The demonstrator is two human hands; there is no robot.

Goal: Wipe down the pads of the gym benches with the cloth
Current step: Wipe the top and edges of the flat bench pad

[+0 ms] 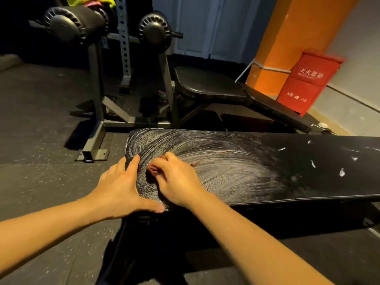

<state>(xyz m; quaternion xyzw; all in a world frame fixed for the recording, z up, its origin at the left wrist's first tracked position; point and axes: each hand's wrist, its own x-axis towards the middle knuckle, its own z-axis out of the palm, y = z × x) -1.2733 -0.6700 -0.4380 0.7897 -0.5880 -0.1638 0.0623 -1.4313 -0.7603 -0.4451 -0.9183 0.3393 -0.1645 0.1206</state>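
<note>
A dark speckled floor [41,120] is spreading under everything. Across the right of the view a long black pad [298,182] is lying flat on its bench, its left end reaching the middle of the frame. White streaks [216,161] are sweeping in arcs over the left half of this pad, while the right half is showing dark with a few white flecks [341,172].

Behind it a second bench [207,85] is standing, its long pad running off to the right. Left of that, a steel rack [96,79] is carrying two black rollers [67,23] up high. An orange pillar [292,38] is rising at the back right, and a red box [306,81] with white lettering is standing by the wall beside it.

The left hand [121,188] is resting on the left end of the near pad. Its fingers are lying straight and spread over the end edge, the thumb is stretching along the near corner, and it is holding nothing.

The right hand [176,182] is lying on the pad just beside it, fingers curling down around a pinkish cloth [153,170]. The cloth is sitting on the streaked left part of the pad under those fingers. It is mostly hidden and blurred, with only small bits showing at the fingertips and past the knuckles.
</note>
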